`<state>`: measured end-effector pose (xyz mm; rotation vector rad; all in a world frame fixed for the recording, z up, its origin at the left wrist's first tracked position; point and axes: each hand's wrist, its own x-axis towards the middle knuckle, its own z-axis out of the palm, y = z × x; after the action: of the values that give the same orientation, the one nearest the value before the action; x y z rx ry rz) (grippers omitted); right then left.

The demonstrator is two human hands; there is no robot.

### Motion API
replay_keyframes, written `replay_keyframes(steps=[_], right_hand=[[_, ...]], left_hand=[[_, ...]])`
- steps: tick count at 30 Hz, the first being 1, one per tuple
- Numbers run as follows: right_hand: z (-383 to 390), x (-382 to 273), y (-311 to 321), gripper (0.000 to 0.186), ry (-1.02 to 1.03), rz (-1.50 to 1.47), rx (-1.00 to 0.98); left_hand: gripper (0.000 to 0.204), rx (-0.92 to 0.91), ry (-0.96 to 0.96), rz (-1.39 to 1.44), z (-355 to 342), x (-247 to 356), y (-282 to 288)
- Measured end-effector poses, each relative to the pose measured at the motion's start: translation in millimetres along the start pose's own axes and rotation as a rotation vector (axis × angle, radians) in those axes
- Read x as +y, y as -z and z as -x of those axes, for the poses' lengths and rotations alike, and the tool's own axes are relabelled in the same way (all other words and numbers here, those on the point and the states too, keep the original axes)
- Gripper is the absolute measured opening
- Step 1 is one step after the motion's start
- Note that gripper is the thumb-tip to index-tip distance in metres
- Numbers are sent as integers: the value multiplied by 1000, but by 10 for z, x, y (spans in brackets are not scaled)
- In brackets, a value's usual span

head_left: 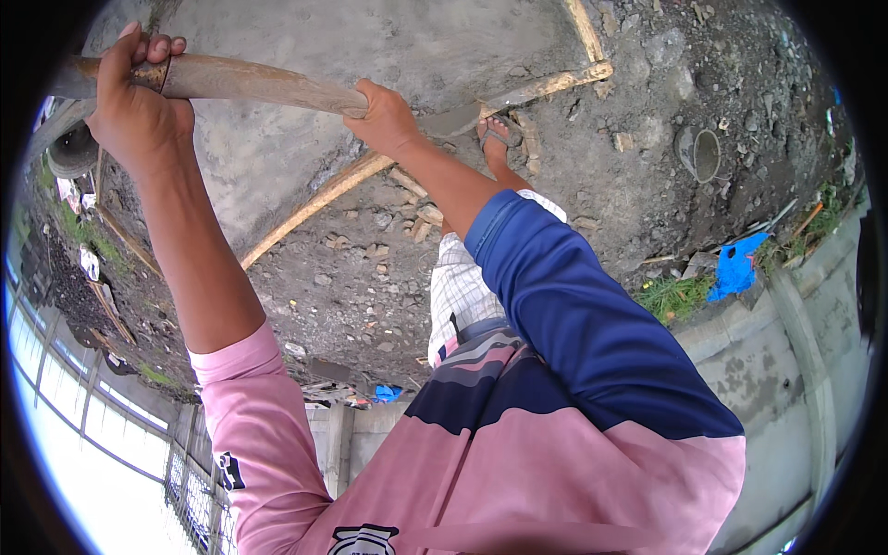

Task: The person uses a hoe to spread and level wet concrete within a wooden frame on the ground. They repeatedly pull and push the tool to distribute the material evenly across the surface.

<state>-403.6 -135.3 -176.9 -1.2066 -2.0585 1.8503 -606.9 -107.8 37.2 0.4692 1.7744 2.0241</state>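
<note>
A long, slightly curved wooden tool handle (pixel 264 83) runs across the upper left, with a dark, rusty metal part joined to its left end. My left hand (pixel 143 116) is wrapped round it close to that joint. Farther right, my right hand (pixel 387 116) grips the wood, fingers closed. The tool's working end does not show, so its kind is unclear. Beneath the handle spreads a smooth grey slab of what looks like wet concrete (pixel 268 176). A wooden form board (pixel 319 199) edges the slab on its near side.
Another board (pixel 550 85) continues the edge by my sandalled foot (pixel 497 137). Broken rubble (pixel 379 250) lies on the dirt near my legs. A bucket (pixel 706 154) stands at right, a blue sheet (pixel 735 268) by the concrete wall (pixel 768 370), and a tire (pixel 74 153) at far left.
</note>
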Motion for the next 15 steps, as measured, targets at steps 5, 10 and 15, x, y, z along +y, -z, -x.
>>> replay_keyframes(steps=[5, 10, 15], right_hand=[[459, 92, -28, 25, 104, -5, -76], [960, 21, 91, 26, 136, 10, -232], [875, -824, -46, 24, 189, 0, -121]], left_hand=[[11, 108, 14, 52, 890, 427, 247], [14, 80, -62, -29, 1914, 769, 391], [14, 59, -31, 62, 1093, 1608, 534]])
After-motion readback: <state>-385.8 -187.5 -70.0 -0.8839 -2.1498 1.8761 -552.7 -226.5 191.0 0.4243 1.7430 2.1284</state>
